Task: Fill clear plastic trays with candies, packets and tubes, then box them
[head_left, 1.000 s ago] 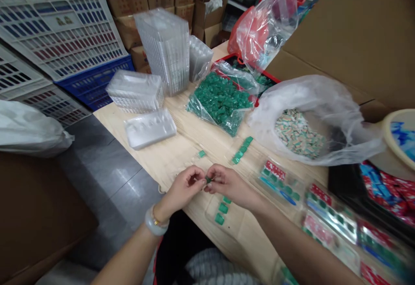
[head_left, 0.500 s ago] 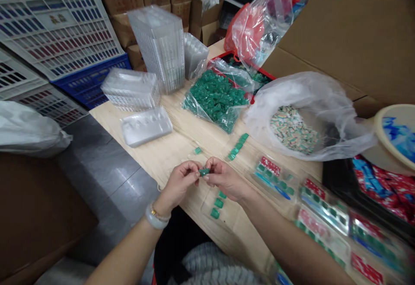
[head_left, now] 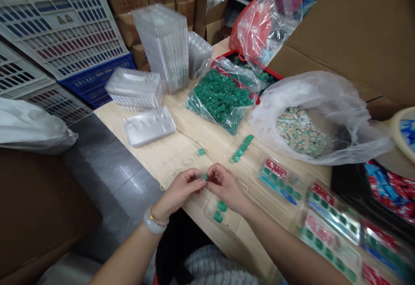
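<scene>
My left hand (head_left: 183,186) and my right hand (head_left: 227,189) meet over the table, fingertips closed on a small green piece (head_left: 203,176). The fingers hide most of it, and its exact kind is unclear. Under my right hand lies a clear plastic tray (head_left: 209,212), partly covered, with square green pieces (head_left: 218,216) in it. Just beyond my hands, a single green piece (head_left: 200,152) rests near some clear plastic. A short row of green pieces (head_left: 242,148) lies farther right.
A bag of green pieces (head_left: 222,97) and a white bag of small pale pieces (head_left: 303,131) stand behind. Stacked clear trays (head_left: 162,47) are at the back left. Filled packs (head_left: 280,180) spread to the right. The table edge (head_left: 129,152) runs along the left.
My fingers have closed further around the green piece, covering more of it. The view has shifted slightly, so the table's contents appear a little farther right.
</scene>
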Available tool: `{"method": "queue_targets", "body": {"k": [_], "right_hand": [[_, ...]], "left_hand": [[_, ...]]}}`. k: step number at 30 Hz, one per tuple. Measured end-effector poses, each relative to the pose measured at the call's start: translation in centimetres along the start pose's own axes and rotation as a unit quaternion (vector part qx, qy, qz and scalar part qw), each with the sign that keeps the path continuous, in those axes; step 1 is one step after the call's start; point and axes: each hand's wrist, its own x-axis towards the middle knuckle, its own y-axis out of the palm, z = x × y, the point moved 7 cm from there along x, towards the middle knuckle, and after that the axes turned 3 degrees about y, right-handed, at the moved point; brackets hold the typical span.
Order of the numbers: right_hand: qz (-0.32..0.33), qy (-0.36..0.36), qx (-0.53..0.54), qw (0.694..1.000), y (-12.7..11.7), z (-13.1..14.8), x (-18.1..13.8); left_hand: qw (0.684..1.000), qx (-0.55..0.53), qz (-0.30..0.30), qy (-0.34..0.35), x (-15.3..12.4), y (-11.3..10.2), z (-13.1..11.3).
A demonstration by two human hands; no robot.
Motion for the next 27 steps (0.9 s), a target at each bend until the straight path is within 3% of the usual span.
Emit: {"method": "queue_targets", "body": {"k": [4, 7, 9, 12, 16, 18, 21, 23, 27], "right_hand": [[0.087, 0.07, 0.09, 0.99, 0.8, -0.2, 0.3], [0.091, 0.109, 0.102, 0.985, 0.4, -0.2, 1.0], [0.074, 0.087, 0.034, 0.993, -0.2, 0.3, 1.7], [-0.006, -0.03, -0.153, 0.988, -1.6, 2.2, 2.8], [-0.119, -0.167, -0.374, 0.905, -2.4, 5.0, 3.2], [-0.124, -0.169, -0.442, 0.872, -2.3, 5.2, 3.6], [-0.128, -0.129, -0.526, 0.83, -2.8, 4.4, 4.5], [-0.125, -0.11, -0.506, 0.846, -3.6, 3.8, 5.0], [-0.065, -0.088, -0.233, 0.966, -4.4, 3.1, 5.2]], "left_hand": [[0.976, 0.194, 0.01, 0.099, 0.3, -0.5, -2.5], [0.936, 0.305, -0.013, 0.177, 0.6, -0.4, -4.7], [0.913, 0.359, 0.003, 0.191, 0.9, 0.1, -5.5], [0.903, 0.389, 0.01, 0.181, 1.6, 0.0, -6.3], [0.966, 0.245, -0.034, 0.077, 2.8, -1.9, -6.0], [0.99, 0.122, -0.061, 0.026, 3.1, -2.4, -5.5], [0.998, -0.038, -0.057, -0.014, 3.2, -1.8, -5.4], [0.993, -0.106, -0.044, -0.033, 3.1, -1.2, -5.5], [0.976, -0.201, -0.031, -0.083, 2.8, -0.6, -5.0]]}}
